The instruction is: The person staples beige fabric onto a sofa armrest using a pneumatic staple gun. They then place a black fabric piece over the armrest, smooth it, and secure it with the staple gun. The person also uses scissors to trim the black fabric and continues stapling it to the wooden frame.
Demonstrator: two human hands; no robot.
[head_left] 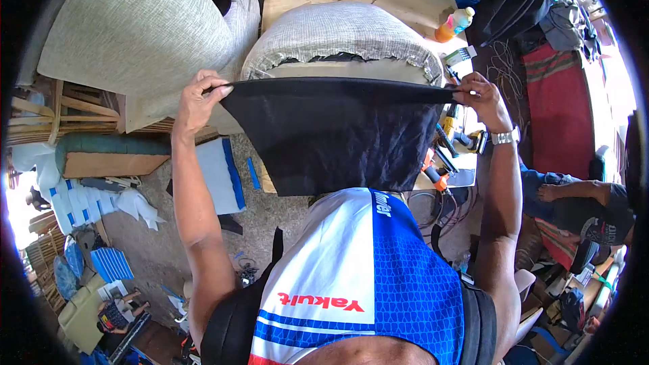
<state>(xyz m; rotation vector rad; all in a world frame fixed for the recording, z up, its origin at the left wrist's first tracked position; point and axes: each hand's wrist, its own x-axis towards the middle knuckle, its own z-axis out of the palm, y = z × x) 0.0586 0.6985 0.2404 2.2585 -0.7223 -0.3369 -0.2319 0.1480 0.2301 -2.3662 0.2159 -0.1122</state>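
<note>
A sheet of thin black fabric [338,132] hangs stretched between my two hands, its top edge pulled nearly straight. My left hand [201,100] pinches the upper left corner between thumb and fingers. At the opposite corner my right hand [484,100] grips the cloth, with a small white thing showing by its fingers. Just beyond the fabric, on a wooden worktable, lies a padded seat cushion [345,30] in grey woven upholstery. Its near edge has a ragged fold of cloth with black material beneath. The black fabric hides the table's near part.
The wooden worktable [284,3] carries a bottle of orange drink [455,25] at far right. A yellow cordless drill [466,136] and an orange-handled tool [436,179] lie right of the fabric. Large grey upholstery rolls [145,34] stand left. Another person [581,203] is at the right; hoses cross the floor.
</note>
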